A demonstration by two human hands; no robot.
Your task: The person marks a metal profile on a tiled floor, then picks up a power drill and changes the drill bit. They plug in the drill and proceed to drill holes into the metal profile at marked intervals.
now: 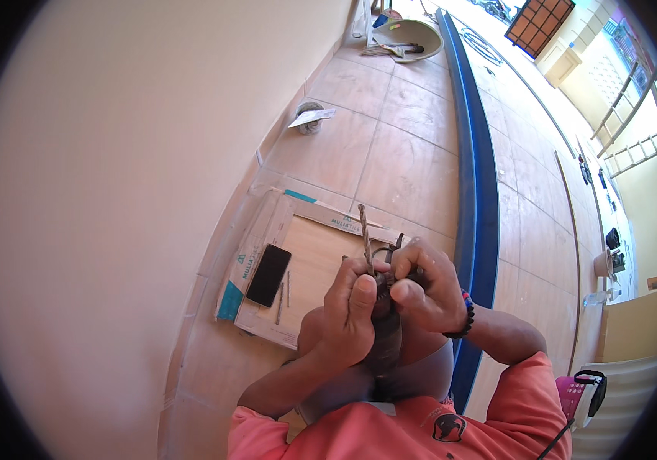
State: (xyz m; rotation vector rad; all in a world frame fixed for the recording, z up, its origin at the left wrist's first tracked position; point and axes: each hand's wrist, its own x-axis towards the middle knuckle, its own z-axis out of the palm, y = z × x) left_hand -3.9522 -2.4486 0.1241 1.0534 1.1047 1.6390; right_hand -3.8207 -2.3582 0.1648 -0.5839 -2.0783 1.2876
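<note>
I hold a drill (383, 345) upright between my bare legs, a long metal bit (365, 231) standing up from its dark chuck. My left hand (347, 314) is closed round the chuck at the bit's base. My right hand (428, 287) is closed at the chuck's right side on a small dark metal piece, which looks like a chuck key, mostly hidden by the fingers. Just beyond, a flat cardboard box (325, 218) lies on the tiles, bearing a black phone (268, 274) and thin drill bits (281, 307).
A plain wall (114, 192) runs along my left, a long blue beam (468, 153) along my right. Ahead are a small container (310, 126) with paper on it and a large basin (409, 32). Far right are ladders (627, 111), a pale bucket (604, 263) and a bottle (596, 297).
</note>
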